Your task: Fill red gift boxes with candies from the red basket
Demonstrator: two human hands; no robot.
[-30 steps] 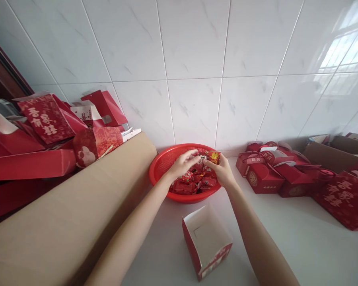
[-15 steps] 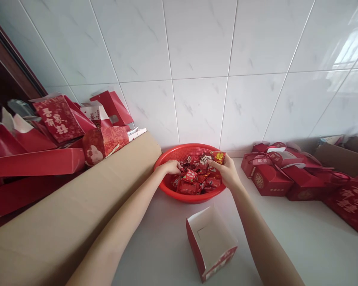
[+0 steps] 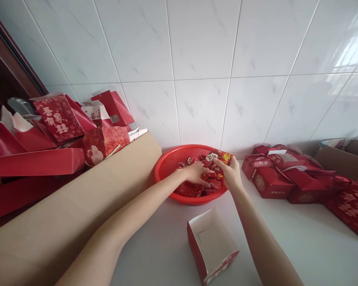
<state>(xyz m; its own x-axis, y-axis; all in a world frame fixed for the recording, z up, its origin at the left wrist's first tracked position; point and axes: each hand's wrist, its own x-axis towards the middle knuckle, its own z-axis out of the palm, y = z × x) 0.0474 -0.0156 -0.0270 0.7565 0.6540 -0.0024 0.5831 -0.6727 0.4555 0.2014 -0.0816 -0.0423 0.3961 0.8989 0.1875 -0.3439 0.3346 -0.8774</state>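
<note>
A red plastic basket (image 3: 167, 169) stands against the tiled wall, with several red wrapped candies (image 3: 191, 188) in it. My left hand (image 3: 197, 174) reaches into it over the candies, fingers spread. At the basket's right rim, my right hand (image 3: 231, 172) pinches red candy packets (image 3: 226, 157), one of them with gold print. In front of the basket an open red box (image 3: 213, 242) with a white inside stands on the white table; nothing shows inside it.
A large cardboard box (image 3: 107, 178) full of red gift boxes (image 3: 59, 119) takes up the left side. Closed red boxes (image 3: 273, 182) are grouped at the right, beside another cardboard box (image 3: 340, 159).
My left hand has moved right, from the basket's left part to its middle, and its fingers have spread. My right hand has shifted slightly right with the packets.
</note>
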